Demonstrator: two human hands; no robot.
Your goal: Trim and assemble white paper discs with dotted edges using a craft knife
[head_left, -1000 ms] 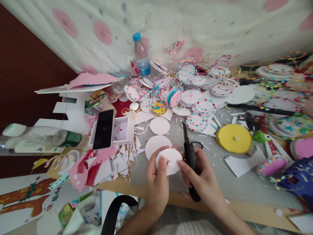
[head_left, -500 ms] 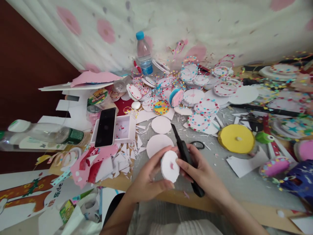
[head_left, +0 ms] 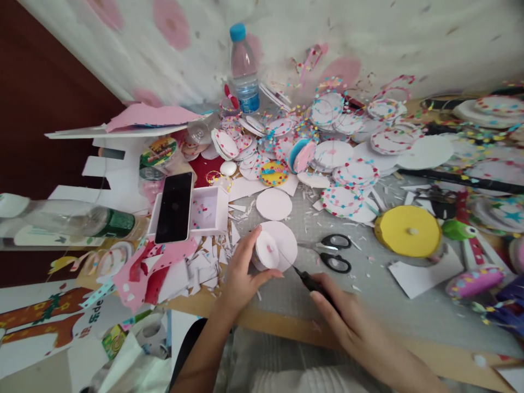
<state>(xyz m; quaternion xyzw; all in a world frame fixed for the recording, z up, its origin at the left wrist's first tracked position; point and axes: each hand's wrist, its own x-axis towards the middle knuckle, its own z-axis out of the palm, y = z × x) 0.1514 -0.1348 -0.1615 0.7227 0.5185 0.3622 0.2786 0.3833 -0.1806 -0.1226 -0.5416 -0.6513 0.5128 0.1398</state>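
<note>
My left hand point(head_left: 241, 278) is closed around a small stack of round white paper discs point(head_left: 267, 251) with a pink spot at its centre. Beneath it a larger white paper circle point(head_left: 286, 240) lies flat on the grey cutting mat point(head_left: 286, 300). In my right hand point(head_left: 347, 314) is a black utility knife point(head_left: 313, 284), its tip pointing toward the discs, close to the larger circle's edge. Scissors point(head_left: 335, 254) with black handles lie just right of the circles, blades partly hidden under paper. Another white paper circle point(head_left: 274, 204) rests farther back.
A phone point(head_left: 175, 207) leans on a white box point(head_left: 210, 210) at left, near paper scraps point(head_left: 208, 262). Decorated discs point(head_left: 339, 202) are heaped at the back, below a water bottle point(head_left: 244, 71). A yellow disc point(head_left: 407, 232) sits at right.
My left hand has moved the disc stack slightly left and down over the larger circle. My right hand has drawn away from it with the knife, uncovering the scissors.
</note>
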